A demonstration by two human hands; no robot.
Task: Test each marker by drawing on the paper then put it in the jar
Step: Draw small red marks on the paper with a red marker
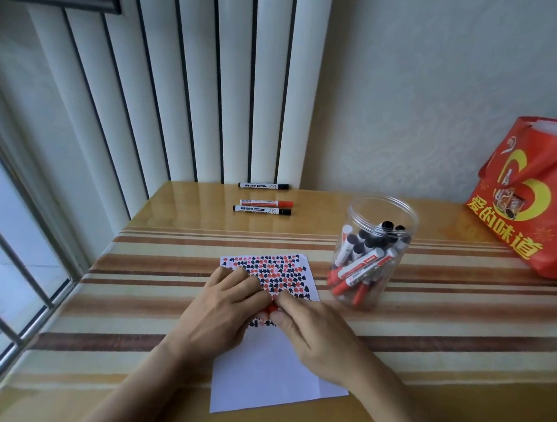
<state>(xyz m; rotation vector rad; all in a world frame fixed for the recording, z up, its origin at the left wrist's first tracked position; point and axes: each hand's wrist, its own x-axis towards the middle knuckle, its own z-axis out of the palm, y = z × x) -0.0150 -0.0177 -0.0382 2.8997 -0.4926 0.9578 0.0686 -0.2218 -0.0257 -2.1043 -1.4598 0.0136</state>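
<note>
Over the paper (273,367) on the counter (441,331), both hands meet, the right hand (311,336) pinching a red marker (272,307) beside the left hand (221,312), whose flat fingers (242,278) could smear fresh ink.

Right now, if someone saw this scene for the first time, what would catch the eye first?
First, the paper at the middle of the striped table, its upper half packed with rows of red and black test marks, with the left hand and right hand meeting over it around something small and red. Next, the clear jar to the right, full of markers, and the bright red bag at the far right.
</note>
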